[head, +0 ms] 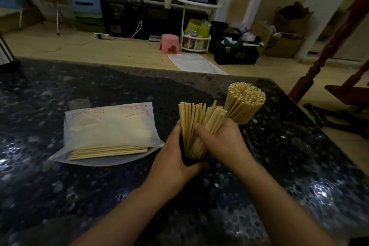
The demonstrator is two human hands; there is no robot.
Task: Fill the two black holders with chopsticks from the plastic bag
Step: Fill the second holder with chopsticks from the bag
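Note:
A near black holder point(192, 161) stands on the dark stone table point(99, 195), partly filled with pale wooden chopsticks point(189, 120) that fan outward. My left hand point(175, 158) grips this holder from the left side. My right hand point(219, 142) holds a bunch of chopsticks point(214, 119) whose lower ends are in the holder. Behind and to the right, a second holder is packed full of upright chopsticks point(244, 102); its black body is mostly hidden. The white plastic bag point(107, 126) lies to the left with several chopsticks point(107, 151) showing at its open front.
The table's far edge runs behind the holders, with floor beyond. A pink stool point(169, 43), white rack point(196, 42) and black crates point(236, 52) stand on the floor. A wooden stair post point(311, 78) rises at the right.

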